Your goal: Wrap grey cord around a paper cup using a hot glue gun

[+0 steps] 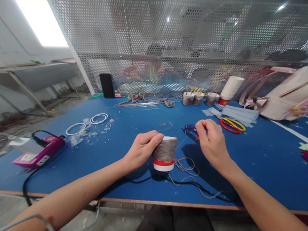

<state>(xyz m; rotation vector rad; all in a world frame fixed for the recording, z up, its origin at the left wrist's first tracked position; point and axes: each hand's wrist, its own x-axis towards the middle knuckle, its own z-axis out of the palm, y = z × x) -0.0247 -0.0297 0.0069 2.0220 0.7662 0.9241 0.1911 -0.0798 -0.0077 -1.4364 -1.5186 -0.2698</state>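
Observation:
My left hand point(144, 148) grips a paper cup point(164, 164) by its upper side, with the thumb at the rim. Grey cord point(164, 149) is wound round most of the cup; a red and white band shows below it. My right hand point(213, 142) is closed, fingers curled together, to the right of the cup. Just beside its fingertips is a blue glue gun point(189, 127), its nozzle pointing left. Whether the fingers hold it or something small is hidden. Loose cord point(187, 168) trails from the cup onto the blue table.
Wrapped cups point(188, 98), stacked paper cups point(231, 87), pale strips point(241, 114) and red and yellow rings point(230, 126) lie to the right. White rings point(99, 118) and a purple power strip point(40, 154) lie left. A black cable point(200, 187) runs along the front edge. Perforated metal panel point(125, 31) stands behind.

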